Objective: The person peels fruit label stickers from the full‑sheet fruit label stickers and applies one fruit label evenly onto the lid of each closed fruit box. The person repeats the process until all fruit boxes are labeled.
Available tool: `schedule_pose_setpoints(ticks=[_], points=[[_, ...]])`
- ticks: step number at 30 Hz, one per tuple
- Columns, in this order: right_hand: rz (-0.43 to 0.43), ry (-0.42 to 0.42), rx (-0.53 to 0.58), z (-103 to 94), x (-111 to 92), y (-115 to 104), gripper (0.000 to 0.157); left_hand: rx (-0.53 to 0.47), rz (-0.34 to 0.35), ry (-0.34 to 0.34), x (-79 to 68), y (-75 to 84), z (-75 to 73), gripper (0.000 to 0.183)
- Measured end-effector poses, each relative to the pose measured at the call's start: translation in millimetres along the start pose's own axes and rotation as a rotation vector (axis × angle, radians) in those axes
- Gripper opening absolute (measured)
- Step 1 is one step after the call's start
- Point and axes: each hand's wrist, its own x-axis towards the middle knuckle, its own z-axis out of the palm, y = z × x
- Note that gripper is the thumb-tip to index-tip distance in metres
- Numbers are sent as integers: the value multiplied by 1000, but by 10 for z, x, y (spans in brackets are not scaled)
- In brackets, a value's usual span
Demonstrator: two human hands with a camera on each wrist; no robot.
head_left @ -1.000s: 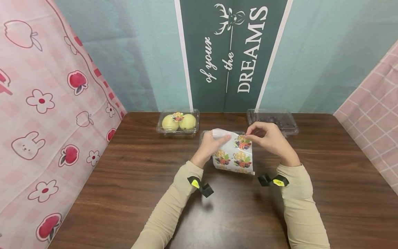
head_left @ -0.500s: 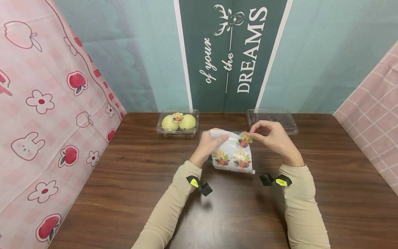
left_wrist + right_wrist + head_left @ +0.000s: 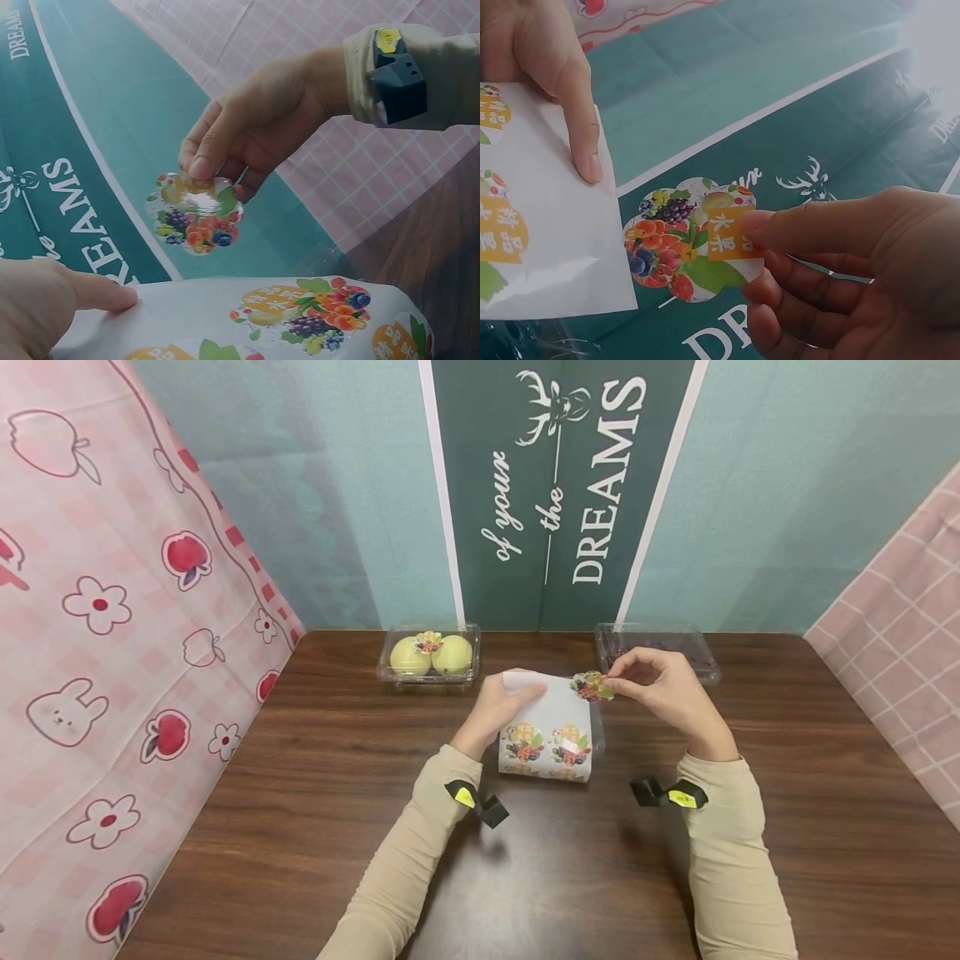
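My right hand (image 3: pixel 663 695) pinches a loose fruit sticker (image 3: pixel 589 687) by its edge, between thumb and fingertips. In the right wrist view the sticker (image 3: pixel 686 240) has a scalloped outline, printed fruit and an orange label, and it is clear of the backing. To its left, my left hand (image 3: pixel 497 708) holds the white sheet of stickers (image 3: pixel 546 714) with the thumb on top; the fingers beneath are hidden. Two rows of printed stickers show on the sheet's lower part, above them bare white backing. Partly hidden behind the sheet is a clear plastic box (image 3: pixel 597 731).
At the back left of the brown table (image 3: pixel 315 777) stands a clear box (image 3: pixel 429 653) with two yellow-green round fruits and a fruit sticker on its lid. Another clear box (image 3: pixel 693 652) with dark contents stands at the back right, partly behind my right hand.
The sticker has come off the sheet in my right hand, which has moved slightly right. My left hand and the sheet have shifted a little left, uncovering part of the box behind.
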Motion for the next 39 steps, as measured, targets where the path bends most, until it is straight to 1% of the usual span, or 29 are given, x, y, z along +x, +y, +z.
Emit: schedule_pose_setpoints(ticks=[6,12,19,22,24,27,30,34,36,39], points=[[11,-8,8,7,-1,-4,15,26,-38,1,30,-10,-93,31],[26,-15,2,7,2,-2,16,-4,-98,12,53,-7,-227,30],[19,-18,-18,-1,8,17,16,-24,-174,29,74,-4,-504,34],[15,-17,-18,-5,8,18,16,-21,-191,42,75,-6,-642,35],[12,-18,-19,-6,7,15,16,11,-202,48,67,-8,-739,35],[12,-19,-19,-6,4,10,16,70,-221,35,51,-13,-874,34],[17,-17,-17,-7,1,8,16,114,-227,9,38,-30,-990,34],[33,-15,-19,-13,-3,10,17,124,-210,-6,11,-40,-1111,35],[38,-16,-19,-14,-3,8,18,116,-209,4,-16,-26,-1166,27],[39,-19,-16,-10,-1,6,17,115,-183,6,-67,-4,-1254,9]])
